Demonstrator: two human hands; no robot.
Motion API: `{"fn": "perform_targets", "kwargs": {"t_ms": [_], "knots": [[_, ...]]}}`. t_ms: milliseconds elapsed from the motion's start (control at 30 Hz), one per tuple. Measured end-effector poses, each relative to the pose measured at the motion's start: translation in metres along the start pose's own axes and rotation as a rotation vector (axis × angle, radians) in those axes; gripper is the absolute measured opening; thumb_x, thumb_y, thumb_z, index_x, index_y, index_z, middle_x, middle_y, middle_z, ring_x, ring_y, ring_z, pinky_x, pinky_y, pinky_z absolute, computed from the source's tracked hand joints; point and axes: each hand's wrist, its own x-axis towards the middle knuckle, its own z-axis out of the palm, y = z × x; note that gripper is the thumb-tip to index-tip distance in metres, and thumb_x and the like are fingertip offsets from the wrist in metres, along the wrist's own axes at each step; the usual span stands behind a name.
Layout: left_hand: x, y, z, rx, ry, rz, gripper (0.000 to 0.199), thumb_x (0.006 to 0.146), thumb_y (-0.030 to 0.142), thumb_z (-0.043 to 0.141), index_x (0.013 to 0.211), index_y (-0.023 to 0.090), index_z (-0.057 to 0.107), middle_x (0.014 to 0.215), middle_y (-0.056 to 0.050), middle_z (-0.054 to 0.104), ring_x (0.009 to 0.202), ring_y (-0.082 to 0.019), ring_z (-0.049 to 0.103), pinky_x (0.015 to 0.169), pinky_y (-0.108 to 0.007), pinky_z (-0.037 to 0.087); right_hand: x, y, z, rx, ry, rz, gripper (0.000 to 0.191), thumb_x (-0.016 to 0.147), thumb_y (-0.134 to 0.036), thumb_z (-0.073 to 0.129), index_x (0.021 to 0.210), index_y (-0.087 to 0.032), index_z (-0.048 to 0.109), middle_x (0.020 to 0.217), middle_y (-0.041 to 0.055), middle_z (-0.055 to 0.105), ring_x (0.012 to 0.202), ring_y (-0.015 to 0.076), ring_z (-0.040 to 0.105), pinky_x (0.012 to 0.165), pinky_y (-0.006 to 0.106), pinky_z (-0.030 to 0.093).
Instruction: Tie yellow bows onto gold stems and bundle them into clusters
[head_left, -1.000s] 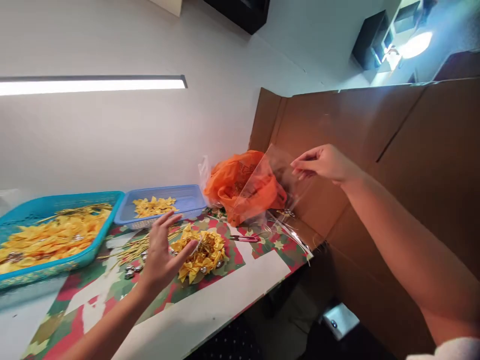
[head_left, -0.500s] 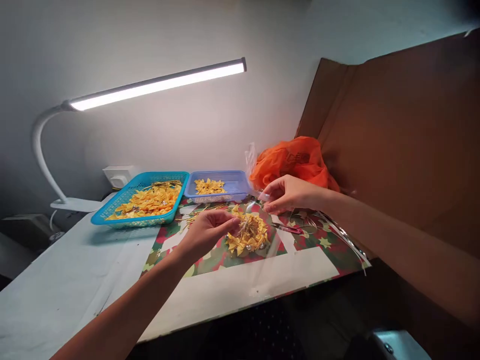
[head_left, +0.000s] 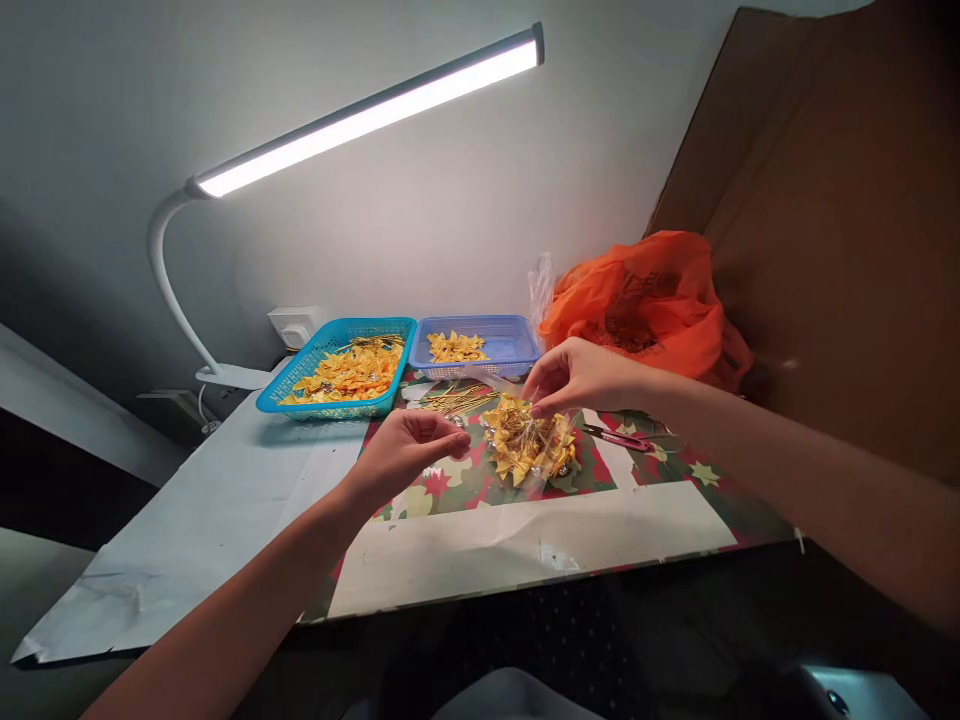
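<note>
A ring-shaped cluster of yellow ribbon flowers (head_left: 525, 460) with gold wire stems and shiny beads lies on the patterned sheet. My right hand (head_left: 577, 378) is over its far right side, thumb and fingers pinched on clear plastic film (head_left: 551, 425) that spreads around the flowers. To the left of the cluster, my left hand (head_left: 409, 450) holds thumb and forefinger together. A shiny bead shows just behind its fingertips, but whether the pinch holds anything is too small to tell.
Behind stand a teal basket (head_left: 401, 375) of yellow flowers and a blue basket (head_left: 517, 348) with fewer. Gold wire stems (head_left: 465, 398) lie before them. Pink-handled snips (head_left: 626, 438), an orange plastic bag (head_left: 660, 300) and a cardboard panel (head_left: 825, 250) are rightward. A lit lamp (head_left: 375, 115) hangs above.
My view has shifted, so the table's things appear displaced. My left hand has drawn away leftward from the flower cluster, while my right hand has come closer over it.
</note>
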Motion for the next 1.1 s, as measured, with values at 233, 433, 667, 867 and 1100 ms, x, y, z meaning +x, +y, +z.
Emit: {"fn": "perform_targets", "kwargs": {"t_ms": [233,433,667,867,1100], "knots": [[-0.008,0.003,-0.021,0.005,0.112,0.056,0.024,0.072,0.043,0.077,0.067,0.02,0.074,0.067,-0.004,0.073,0.065,-0.015,0.066,0.064,-0.026,0.053,0.004,0.004,0.001,-0.097,0.23,-0.202,0.037,0.064,-0.035,0.081,0.096,-0.017,0.072,0.101,0.0081,0.072,0.094,0.021,0.065,0.083,0.035,0.053],[-0.013,0.011,-0.041,0.085,0.268,0.074,0.022,0.069,0.042,0.08,0.062,0.021,0.074,0.064,-0.004,0.071,0.062,-0.016,0.063,0.056,-0.025,0.05,0.004,0.001,0.022,-0.273,0.521,-0.635,0.016,0.079,-0.033,0.071,0.089,-0.021,0.07,0.102,0.0049,0.063,0.098,0.0189,0.058,0.09,0.035,0.046],[-0.018,0.018,-0.048,0.131,0.353,0.082,0.021,0.066,0.038,0.083,0.066,0.019,0.073,0.065,-0.001,0.07,0.063,-0.013,0.061,0.058,-0.025,0.05,0.027,-0.014,0.039,-0.227,0.282,-0.616,0.028,0.08,-0.025,0.072,0.106,-0.015,0.067,0.099,0.0049,0.066,0.083,0.0136,0.057,0.077,0.029,0.045],[-0.023,0.02,-0.053,0.191,0.431,0.105,0.023,0.065,0.038,0.085,0.068,0.018,0.072,0.063,0.001,0.07,0.061,-0.014,0.062,0.06,-0.026,0.052,0.038,-0.026,0.038,-0.292,0.194,-0.541,0.016,0.077,-0.025,0.074,0.089,-0.015,0.07,0.089,0.0029,0.062,0.082,0.0138,0.054,0.077,0.031,0.041],[-0.026,0.019,-0.052,0.297,0.529,0.184,0.024,0.068,0.043,0.083,0.072,0.02,0.074,0.07,0.001,0.072,0.063,-0.014,0.063,0.062,-0.028,0.052,0.041,-0.033,0.039,-0.281,0.052,-0.495,0.012,0.082,-0.025,0.068,0.075,-0.017,0.064,0.08,0.002,0.067,0.078,0.013,0.059,0.074,0.029,0.044]]}}
